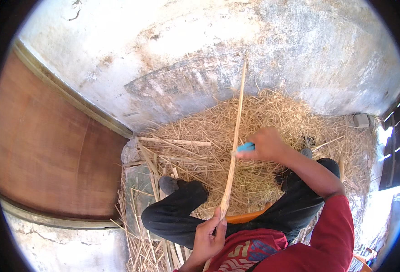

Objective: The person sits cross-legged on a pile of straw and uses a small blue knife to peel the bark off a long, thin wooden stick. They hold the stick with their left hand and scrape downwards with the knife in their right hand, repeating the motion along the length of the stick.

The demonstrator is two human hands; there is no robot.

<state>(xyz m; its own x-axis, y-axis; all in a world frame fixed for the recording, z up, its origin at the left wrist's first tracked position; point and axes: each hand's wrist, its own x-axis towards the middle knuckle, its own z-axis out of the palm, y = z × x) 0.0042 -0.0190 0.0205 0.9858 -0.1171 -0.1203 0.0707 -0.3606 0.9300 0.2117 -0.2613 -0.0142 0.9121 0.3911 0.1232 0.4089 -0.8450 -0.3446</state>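
A long, pale bamboo strip [238,120] runs up from my lap toward the wall, slightly tilted. My left hand [210,238] is closed around its near end, thumb laid along it. Partway up the strip, my right hand [265,144] grips a tool with a bright blue handle [245,147]. That tool's tip meets the strip; its blade is too blurred to make out. An orange curved thing [245,218] lies between my legs, partly hidden.
A wide heap of thin shavings [272,109] covers the floor up to the stained wall [209,41]. Loose bamboo pieces [175,142] lie at the left, near a brown wooden panel [59,145]. A grey block [361,120] sits at the far right.
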